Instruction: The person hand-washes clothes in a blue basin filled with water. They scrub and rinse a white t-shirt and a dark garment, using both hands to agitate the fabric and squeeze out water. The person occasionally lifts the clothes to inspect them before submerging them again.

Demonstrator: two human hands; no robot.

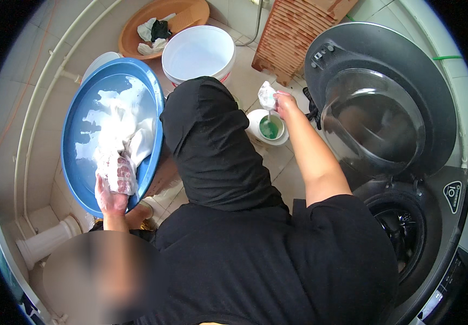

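Note:
My left hand point(109, 201) is at the near end of the blue basin point(73, 187), its fingers around wet white cloth point(125, 127). A foamy part of the cloth with red patches point(118, 172) lies over the fingers and hides some of them. My right arm reaches forward. The right hand point(284, 103) is closed on a small white object point(267, 95); whether it is cloth or a scoop I cannot tell. It is held just above a white bucket point(254, 120) with something green inside, and a thin pale strand hangs below it.
An open black washing machine point(450, 238) with a raised lid point(434, 70) stands at right. Ahead are a white tub point(198, 54), an orange basin point(128, 43) holding dark and white cloths, and a brown ribbed board point(285, 38). Pipes point(28, 119) run along the left wall.

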